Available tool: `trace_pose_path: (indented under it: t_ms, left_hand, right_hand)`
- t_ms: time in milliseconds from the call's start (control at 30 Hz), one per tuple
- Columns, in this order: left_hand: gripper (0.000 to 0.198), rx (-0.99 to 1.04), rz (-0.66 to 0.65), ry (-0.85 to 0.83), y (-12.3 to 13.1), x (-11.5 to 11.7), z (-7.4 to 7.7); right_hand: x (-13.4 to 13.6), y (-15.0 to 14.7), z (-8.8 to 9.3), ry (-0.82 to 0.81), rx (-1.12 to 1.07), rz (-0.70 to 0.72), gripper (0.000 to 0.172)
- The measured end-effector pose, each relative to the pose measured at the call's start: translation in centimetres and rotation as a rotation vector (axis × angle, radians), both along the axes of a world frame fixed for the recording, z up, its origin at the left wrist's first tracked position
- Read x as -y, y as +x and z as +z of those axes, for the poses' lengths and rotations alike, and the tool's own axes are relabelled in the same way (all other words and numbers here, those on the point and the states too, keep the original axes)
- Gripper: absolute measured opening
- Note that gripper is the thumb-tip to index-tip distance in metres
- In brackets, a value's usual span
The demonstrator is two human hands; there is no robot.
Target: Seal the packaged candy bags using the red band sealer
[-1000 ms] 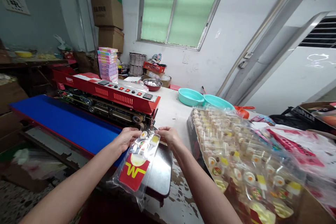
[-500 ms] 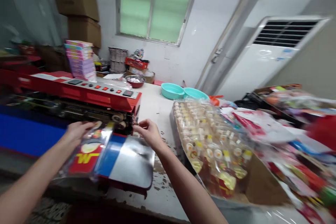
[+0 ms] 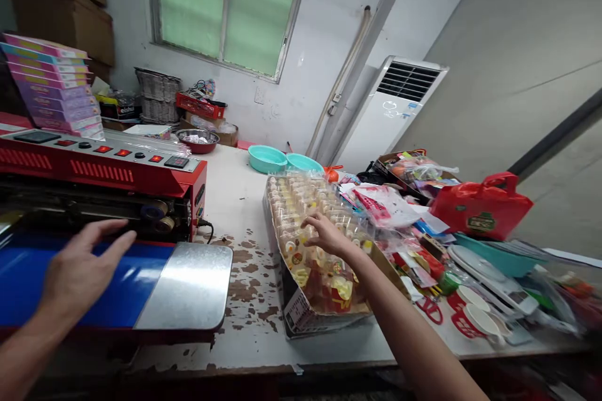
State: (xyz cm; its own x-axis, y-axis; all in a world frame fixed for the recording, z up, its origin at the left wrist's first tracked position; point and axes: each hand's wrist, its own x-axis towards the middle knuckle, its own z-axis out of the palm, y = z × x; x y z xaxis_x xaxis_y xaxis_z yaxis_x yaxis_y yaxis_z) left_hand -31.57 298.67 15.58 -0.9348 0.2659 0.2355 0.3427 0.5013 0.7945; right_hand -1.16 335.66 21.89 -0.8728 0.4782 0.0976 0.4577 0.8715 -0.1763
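My left hand [image 3: 79, 272] hangs over the blue belt [image 3: 126, 291], thumb and fingers parted, with nothing between them; I cannot tell whether any fingertip brushes the belt. Behind it runs the red machine [image 3: 164, 182], its row of buttons facing up and a pair of rollers [image 3: 154, 212] showing at its near right end. A shiny metal plate [image 3: 192, 288] with rounded corners continues the belt on the right.

My right hand [image 3: 329, 238] is above the cardboard box [image 3: 303, 313], fingers spread and slightly curled, gripping nothing that I can see. Below it are the clear packets [image 3: 294, 257], standing in close rows inside the box; the near ones show small egg shapes, pale yellow pieces and red pouches. Whether my fingertips touch a packet, I cannot tell.

The box sits on the white table [image 3: 256, 351], whose paint is worn away in patches between the box and the metal plate. Beyond the box are two turquoise basins [image 3: 264, 166], side by side. To its right lie red-handled scissors [image 3: 430, 310], red-and-white cups [image 3: 473, 321] and a white scale [image 3: 480, 263], with a red bag [image 3: 480, 210] upright behind them.
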Motion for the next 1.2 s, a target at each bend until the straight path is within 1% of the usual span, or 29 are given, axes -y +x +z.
trace_pose_path:
  t_ms: [67,133,167,233,300,367,433,500,533,600,633,700,767,800,867,933,1033,1133,1200]
  left_hand:
    - [0.024,0.071,-0.103,-0.036,2.3,-1.1,-0.2]
    - [0.026,0.095,-0.200,-0.033,3.4,-1.6,-0.9]
    - [0.027,0.085,-0.230,-0.027,3.7,-1.7,-1.3]
    - [0.029,0.074,-0.267,-0.008,3.9,-1.5,-1.9]
    - [0.029,0.094,-0.284,0.021,4.2,-1.4,-1.9]
    - [0.028,0.116,-0.305,0.069,4.6,-1.5,-1.3]
    - [0.028,0.126,-0.341,0.137,5.2,-2.1,-0.1]
    - [0.029,0.151,-0.413,0.240,6.1,-3.0,1.2]
    - [0.029,0.174,-0.457,0.308,6.6,-3.6,2.0]
    - [0.033,0.238,-0.560,0.472,7.4,-4.8,3.5]
    - [0.039,0.276,-0.614,0.557,7.8,-5.3,4.3]
    - [0.057,0.369,-0.721,0.703,8.3,-6.1,5.8]
    - [0.069,0.513,-0.821,0.817,8.5,-6.5,7.0]
    - [0.070,0.596,-0.855,0.857,8.4,-6.6,7.3]
    - [0.062,0.723,-0.881,0.888,8.0,-6.5,7.4]
    - [0.053,0.758,-0.850,0.857,7.5,-6.1,6.9]
    - [0.043,0.750,-0.737,0.810,6.6,-5.2,5.7]
    - [0.036,0.758,-0.631,0.789,6.0,-4.2,4.5]
    - [0.033,0.769,-0.611,0.767,5.9,-3.5,3.8]
  right_hand:
    - [-0.3,-0.6,-0.1,0.010,0.007,0.051,0.034]
    - [-0.3,-1.0,0.5,0.005,0.021,0.093,0.018]
    - [-0.1,-1.1,1.1,-0.008,0.023,0.110,0.014]
    - [0.7,-0.8,2.7,-0.074,-0.038,0.138,0.016]
    - [2.2,-0.4,5.0,-0.188,-0.208,0.177,0.017]
    - [4.1,-0.1,7.7,-0.300,-0.434,0.228,0.017]
    - [6.1,-0.2,10.5,-0.317,-0.633,0.269,0.017]
    - [7.9,-1.1,13.0,-0.247,-0.761,0.288,0.017]
    - [8.7,-1.7,14.1,-0.196,-0.791,0.288,0.017]
    - [10.2,-3.3,15.5,-0.124,-0.808,0.283,0.018]
    - [10.9,-4.2,15.9,-0.121,-0.807,0.283,0.019]
    - [12.2,-6.1,15.6,-0.189,-0.808,0.288,0.021]
    - [13.5,-8.1,14.3,-0.332,-0.807,0.286,0.024]
    - [14.1,-9.0,13.2,-0.413,-0.804,0.276,0.025]
    - [15.3,-10.7,10.7,-0.575,-0.800,0.239,0.027]
    - [16.3,-12.1,8.2,-0.699,-0.787,0.192,0.028]
    - [17.2,-13.7,5.2,-0.798,-0.764,0.138,0.029]
    - [17.1,-14.7,3.5,-0.942,-0.670,0.125,0.033]
    - [16.7,-15.2,2.7,-1.092,-0.518,0.132,0.036]
